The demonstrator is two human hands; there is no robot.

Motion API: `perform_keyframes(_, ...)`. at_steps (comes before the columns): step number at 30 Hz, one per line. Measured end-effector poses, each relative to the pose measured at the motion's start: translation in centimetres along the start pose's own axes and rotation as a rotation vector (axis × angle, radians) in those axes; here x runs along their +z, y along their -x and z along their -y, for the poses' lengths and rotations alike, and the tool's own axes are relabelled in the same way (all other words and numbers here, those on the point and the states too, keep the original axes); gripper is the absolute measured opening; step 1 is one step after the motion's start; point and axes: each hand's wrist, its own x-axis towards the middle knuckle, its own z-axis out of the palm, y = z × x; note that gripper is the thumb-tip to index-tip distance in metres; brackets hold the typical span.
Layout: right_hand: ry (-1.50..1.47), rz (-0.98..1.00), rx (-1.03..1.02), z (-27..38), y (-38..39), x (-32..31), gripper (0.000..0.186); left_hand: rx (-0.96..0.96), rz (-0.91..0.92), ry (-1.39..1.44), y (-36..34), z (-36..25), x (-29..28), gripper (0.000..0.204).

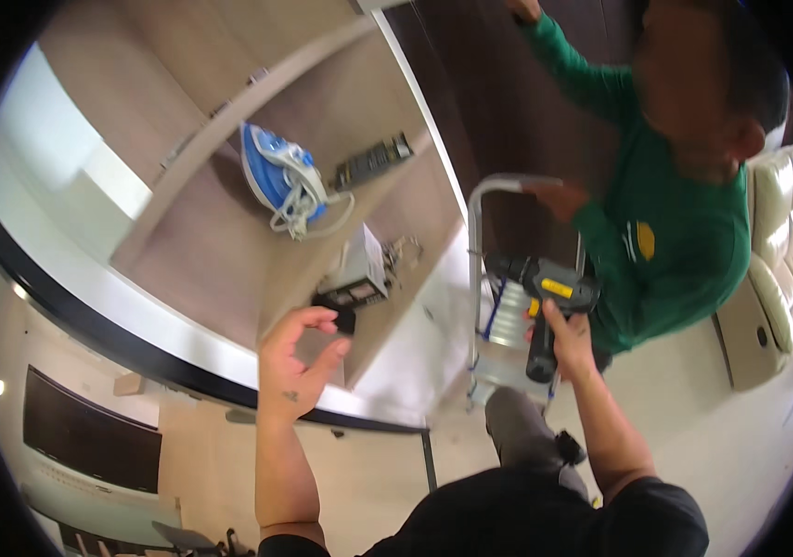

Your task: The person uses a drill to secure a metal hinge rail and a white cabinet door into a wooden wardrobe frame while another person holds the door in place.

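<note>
My right hand point(568, 334) grips a black and yellow cordless drill point(559, 283) by its handle, in front of a co-worker. In front of the shelf unit point(229, 339), my left hand point(302, 357) is raised, its thumb and fingers curved apart with nothing seen between them. Just beyond those fingertips lies a small black object point(344, 321) whose kind I cannot make out. A box point(359, 269) with a cable beside it sits on the shelf behind. Farther back, a blue and white clothes iron point(280, 172) rests with its cord bundled, near a dark flat package point(373, 160).
A person in a green sweater point(675, 251) stands close on the right, one hand by the metal stepladder's rail point(475, 213). Behind them is a cream sofa point(777, 241). A dark television point(90, 432) shows at lower left. Dark panels point(508, 93) rise beyond the ladder.
</note>
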Motion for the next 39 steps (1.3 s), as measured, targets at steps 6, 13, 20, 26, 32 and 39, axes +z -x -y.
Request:
perform_keyframes(6, 0.036, 0.105, -0.298, 1.0, -6.5, 6.7, 0.024, 0.061, 0.076, -0.008, -10.0, -0.8, 5.6, 0.037)
perform_keyframes(13, -0.023, 0.164, -0.59, 7.8, -15.9, 14.7, 0.033, 0.498, -0.546, -0.305, -33.4, 1.7, 3.8, 0.042)
perform_keyframes(20, -0.158, 0.343, -0.402, 13.6, -24.7, 19.1, 0.044, 0.154, -0.401, -1.164, -47.7, 5.6, 1.7, 0.044)
perform_keyframes(26, -0.234, 0.473, -0.207, 18.2, -32.2, 19.4, 0.045, -0.083, -0.37, -1.25, -48.9, 6.1, 2.8, 0.046)
perform_keyframes(32, -0.239, 0.43, -0.191, 17.9, -34.3, 18.9, 0.042, -0.036, -0.359, -1.239, -49.4, 6.8, 3.8, 0.051)
perform_keyframes(39, -0.157, 0.448, -0.148, 18.3, -34.4, 18.0, 0.047, 0.042, -0.178, -1.194, -47.8, 3.6, 1.0, 0.059)
